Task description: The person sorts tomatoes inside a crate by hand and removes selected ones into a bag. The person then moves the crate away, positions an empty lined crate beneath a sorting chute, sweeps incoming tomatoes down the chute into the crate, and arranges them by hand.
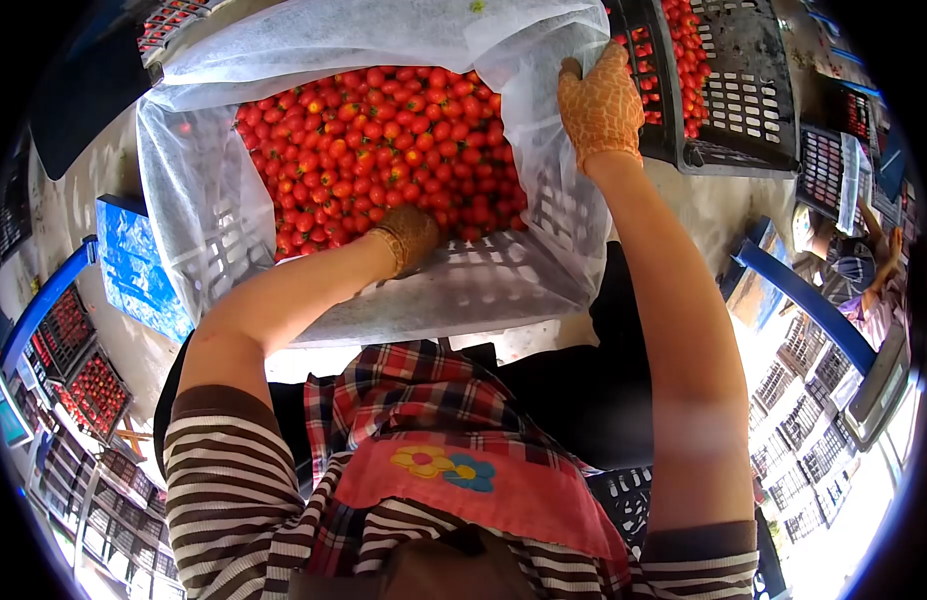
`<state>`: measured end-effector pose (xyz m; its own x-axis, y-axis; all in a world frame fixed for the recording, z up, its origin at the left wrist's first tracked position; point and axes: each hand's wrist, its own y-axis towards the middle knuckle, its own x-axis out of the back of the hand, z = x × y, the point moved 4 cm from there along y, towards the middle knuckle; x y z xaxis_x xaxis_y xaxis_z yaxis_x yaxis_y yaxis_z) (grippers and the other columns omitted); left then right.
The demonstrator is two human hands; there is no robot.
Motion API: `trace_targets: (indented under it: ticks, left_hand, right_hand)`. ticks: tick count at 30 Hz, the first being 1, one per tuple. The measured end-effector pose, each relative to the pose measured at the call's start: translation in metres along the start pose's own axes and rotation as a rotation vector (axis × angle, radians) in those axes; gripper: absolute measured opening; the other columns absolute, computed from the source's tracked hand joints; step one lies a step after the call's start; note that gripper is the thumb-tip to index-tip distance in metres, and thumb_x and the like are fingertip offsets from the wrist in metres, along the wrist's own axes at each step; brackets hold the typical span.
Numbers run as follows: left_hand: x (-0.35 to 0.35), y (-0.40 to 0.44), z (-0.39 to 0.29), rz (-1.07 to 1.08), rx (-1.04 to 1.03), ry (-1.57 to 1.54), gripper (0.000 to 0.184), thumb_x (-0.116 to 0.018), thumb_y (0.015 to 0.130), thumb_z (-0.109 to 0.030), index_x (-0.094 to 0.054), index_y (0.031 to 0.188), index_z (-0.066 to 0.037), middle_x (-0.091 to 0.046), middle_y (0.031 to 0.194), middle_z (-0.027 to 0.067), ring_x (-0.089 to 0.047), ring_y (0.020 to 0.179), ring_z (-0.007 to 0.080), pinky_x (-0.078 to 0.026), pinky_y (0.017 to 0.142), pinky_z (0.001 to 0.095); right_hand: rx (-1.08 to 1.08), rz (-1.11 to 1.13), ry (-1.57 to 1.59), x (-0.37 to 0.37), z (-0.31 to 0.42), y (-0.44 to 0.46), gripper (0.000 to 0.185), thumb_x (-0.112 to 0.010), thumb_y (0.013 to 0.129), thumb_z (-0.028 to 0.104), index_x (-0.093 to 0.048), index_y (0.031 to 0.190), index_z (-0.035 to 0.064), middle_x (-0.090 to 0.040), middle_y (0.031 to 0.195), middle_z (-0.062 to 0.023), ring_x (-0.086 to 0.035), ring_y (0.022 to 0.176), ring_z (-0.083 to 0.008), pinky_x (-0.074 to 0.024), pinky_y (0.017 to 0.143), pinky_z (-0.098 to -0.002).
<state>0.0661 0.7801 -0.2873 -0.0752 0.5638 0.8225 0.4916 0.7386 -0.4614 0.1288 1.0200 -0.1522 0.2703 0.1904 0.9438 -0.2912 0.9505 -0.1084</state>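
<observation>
In front of me is a crate lined with white fabric [534, 50], its slotted walls showing through the liner. Small red cherry tomatoes [374, 150] fill it. My left hand [412, 238], in an orange patterned glove, reaches over the near wall and down to the tomatoes; its fingers are hidden from me. My right hand [602, 105], gloved the same way, grips the liner at the crate's far right rim, with the thumb on the inner side.
Black crates [739, 100] with cherry tomatoes stand at the upper right. A blue-and-white box [139, 265] is left of the lined crate. More tomato crates [94, 395] are at the lower left. Blue curved bars [809, 305] flank me. Another person [864, 275] is at far right.
</observation>
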Motion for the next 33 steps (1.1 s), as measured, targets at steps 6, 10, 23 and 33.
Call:
trace_targets:
  ticks: [6, 10, 23, 33]
  left_hand:
    - [0.012, 0.003, 0.006, 0.245, 0.074, -0.007, 0.024, -0.051, 0.083, -0.013, -0.067, 0.101, -0.016, -0.067, 0.095, 0.0091, -0.066, 0.086, 0.0278, -0.052, 0.064, 0.0391]
    - [0.019, 0.002, 0.019, 0.184, 0.208, -0.581, 0.025, -0.05, 0.082, -0.012, -0.066, 0.101, -0.011, -0.066, 0.094, 0.0163, -0.064, 0.088, 0.0354, -0.05, 0.07, 0.0439]
    - [-0.022, 0.067, -0.008, 0.467, 0.383, -0.666, 0.03, -0.054, 0.087, -0.028, -0.068, 0.105, -0.008, -0.067, 0.101, 0.011, -0.062, 0.097, 0.0263, -0.049, 0.082, 0.0466]
    - [-0.039, 0.091, -0.009, 0.537, 0.329, -0.77, 0.041, -0.056, 0.084, -0.043, -0.065, 0.11, -0.013, -0.064, 0.102, 0.0071, -0.06, 0.093, 0.0226, -0.048, 0.078, 0.04]
  right_hand:
    - [0.027, -0.042, -0.032, -0.006, -0.006, 0.002, 0.047, -0.056, 0.085, 0.033, -0.042, 0.114, -0.0014, -0.062, 0.099, -0.0247, -0.06, 0.093, -0.0423, -0.0453, 0.081, -0.0491]
    - [0.035, -0.048, -0.049, -0.004, -0.004, 0.003, 0.048, -0.056, 0.085, 0.034, -0.042, 0.114, -0.0012, -0.062, 0.1, -0.0245, -0.059, 0.093, -0.0429, -0.0451, 0.081, -0.0493]
    - [-0.012, -0.021, -0.004, 0.0, 0.0, 0.001, 0.041, -0.056, 0.084, 0.028, -0.044, 0.113, 0.0015, -0.062, 0.101, -0.0225, -0.061, 0.093, -0.0416, -0.0433, 0.083, -0.0521]
    - [-0.012, -0.013, -0.02, -0.002, -0.002, 0.003, 0.049, -0.056, 0.085, 0.034, -0.042, 0.118, 0.0007, -0.061, 0.105, -0.0245, -0.059, 0.095, -0.0415, -0.0451, 0.082, -0.0475]
